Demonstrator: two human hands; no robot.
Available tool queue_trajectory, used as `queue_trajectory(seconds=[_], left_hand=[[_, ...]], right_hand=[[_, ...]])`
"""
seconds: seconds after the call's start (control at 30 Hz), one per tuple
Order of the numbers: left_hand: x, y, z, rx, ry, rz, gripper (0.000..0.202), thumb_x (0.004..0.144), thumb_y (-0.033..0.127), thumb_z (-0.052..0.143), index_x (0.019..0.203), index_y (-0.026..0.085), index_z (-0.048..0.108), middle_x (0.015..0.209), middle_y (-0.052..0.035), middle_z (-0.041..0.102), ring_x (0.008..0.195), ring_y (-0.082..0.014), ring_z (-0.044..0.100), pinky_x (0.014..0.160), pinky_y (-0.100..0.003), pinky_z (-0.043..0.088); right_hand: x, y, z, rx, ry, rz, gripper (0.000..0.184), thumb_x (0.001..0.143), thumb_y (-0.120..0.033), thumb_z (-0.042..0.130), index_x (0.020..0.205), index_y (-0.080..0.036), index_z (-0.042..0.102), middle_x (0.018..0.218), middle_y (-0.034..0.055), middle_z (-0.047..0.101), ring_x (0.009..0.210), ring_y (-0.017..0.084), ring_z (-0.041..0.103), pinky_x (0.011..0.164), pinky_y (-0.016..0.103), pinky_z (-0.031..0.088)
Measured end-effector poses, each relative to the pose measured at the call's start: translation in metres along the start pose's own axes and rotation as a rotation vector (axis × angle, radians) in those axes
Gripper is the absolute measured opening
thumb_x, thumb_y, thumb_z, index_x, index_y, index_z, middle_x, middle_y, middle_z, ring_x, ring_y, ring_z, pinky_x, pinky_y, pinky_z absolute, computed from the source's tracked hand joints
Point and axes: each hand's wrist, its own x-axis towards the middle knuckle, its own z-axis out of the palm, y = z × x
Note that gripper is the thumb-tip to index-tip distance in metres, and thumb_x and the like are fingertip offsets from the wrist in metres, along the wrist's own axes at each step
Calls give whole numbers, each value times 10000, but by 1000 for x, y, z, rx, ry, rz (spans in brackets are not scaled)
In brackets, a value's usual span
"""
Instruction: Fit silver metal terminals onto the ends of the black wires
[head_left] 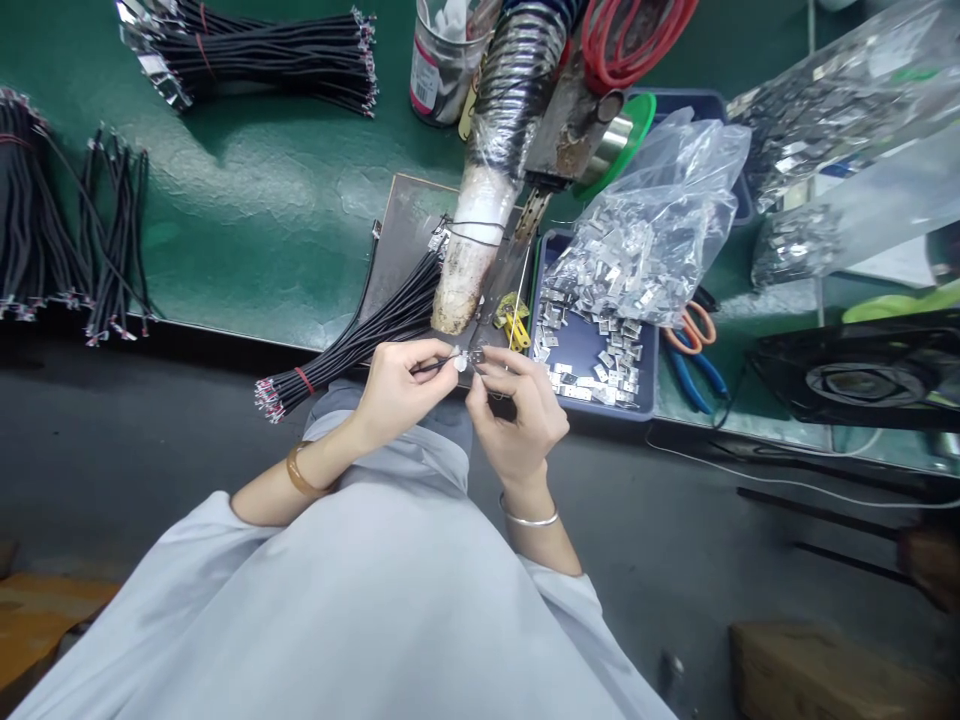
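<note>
At the bench's front edge my left hand (pixel 405 388) pinches the end of a black cable. Close beside it, my right hand (pixel 519 405) has thumb and fingers together at a small shiny metal part (pixel 471 357) between both hands; whether it grips that part or a thin wire I cannot make out. A bundle of black cables (pixel 352 335) tied with a red band lies just left of my hands, partly on a grey board (pixel 405 222). A white-wrapped duct end (pixel 466 250) hangs right above my fingers, next to a soldering fixture (pixel 529 215).
A blue tray (pixel 646 385) of small metal connectors, under a plastic bag (pixel 645 230), stands on the right. Beyond it lie pliers (pixel 694 370) and a black fan (pixel 862 380). More cable bundles (pixel 277 55) lie on the green bench (pixel 247 200). A tub (pixel 442 70) stands at the back.
</note>
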Motion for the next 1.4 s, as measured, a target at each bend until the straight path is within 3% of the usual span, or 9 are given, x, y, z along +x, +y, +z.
queue_trajectory(seconds=[0.3, 0.5, 0.6, 0.77, 0.9, 1.0, 1.13, 1.27, 1.4], left_hand=[[-1, -2, 0, -61, -34, -50, 173, 779, 278, 636, 743, 129, 717, 553, 61, 420, 511, -65, 292, 472, -201, 240], [-5, -4, -5, -63, -171, -23, 206, 791, 275, 615, 736, 130, 751, 531, 53, 467, 506, -69, 309, 495, -219, 254], [-13, -9, -9, 60, -267, 44, 189, 813, 236, 629, 790, 136, 788, 520, 43, 539, 485, -74, 372, 511, -217, 298], [-39, -20, -21, 254, -419, 168, 177, 875, 187, 647, 929, 177, 815, 830, -81, 795, 788, -192, 705, 770, -287, 525], [-66, -26, -42, 203, -450, 189, 164, 875, 276, 727, 992, 188, 801, 1046, -108, 812, 1137, -271, 709, 1111, -420, 477], [-86, -33, -66, 116, -401, 51, 198, 897, 331, 705, 983, 181, 802, 1038, -98, 820, 1006, -244, 755, 983, -358, 547], [-113, -53, -95, 187, -228, -223, 221, 835, 381, 731, 902, 184, 808, 954, -87, 832, 875, -238, 771, 860, -323, 579], [-137, -71, -110, 220, 95, -421, 478, 777, 490, 749, 1119, 156, 762, 1102, -133, 809, 1023, -305, 762, 937, -421, 601], [-142, -73, -115, 287, 442, -195, 630, 702, 527, 846, 1204, 174, 702, 1331, -154, 705, 1336, -399, 593, 1151, -541, 470]], right_hand=[[-2, 1, 0, 10, 32, -4, 182, 879, -54, 705, 910, -220, 638, 958, 45, 794, 865, 154, 778, 779, 258, 621], [-10, 3, -2, 132, 14, 139, 146, 912, -89, 691, 924, -234, 669, 922, 11, 787, 863, 162, 777, 778, 292, 632], [-17, 7, -4, 211, 123, 173, 119, 939, -152, 678, 1021, -238, 682, 970, 28, 784, 891, 195, 785, 783, 356, 663], [-18, 2, -8, 224, 387, 5, 211, 950, -333, 697, 1143, -248, 693, 917, 35, 774, 769, 219, 779, 611, 370, 662], [-8, -22, -3, 259, 89, -82, 293, 926, -260, 720, 1216, -257, 671, 975, 35, 790, 893, 235, 796, 743, 397, 686], [2, -42, 19, 247, -299, -192, 423, 928, -215, 710, 1338, -242, 612, 1212, 86, 774, 1230, 266, 719, 1025, 456, 625], [10, -54, 70, 202, -657, -323, 483, 979, -212, 601, 1457, -228, 529, 1534, 150, 578, 1492, 297, 492, 1243, 608, 400], [18, -57, 105, 239, -710, -393, 345, 992, -148, 548, 1328, -169, 626, 1410, 147, 679, 1461, 283, 532, 1279, 632, 329], [34, -86, 95, 409, -625, -478, 307, 1043, -250, 510, 1320, -187, 626, 1282, 100, 747, 1314, 221, 664, 1266, 518, 408]])
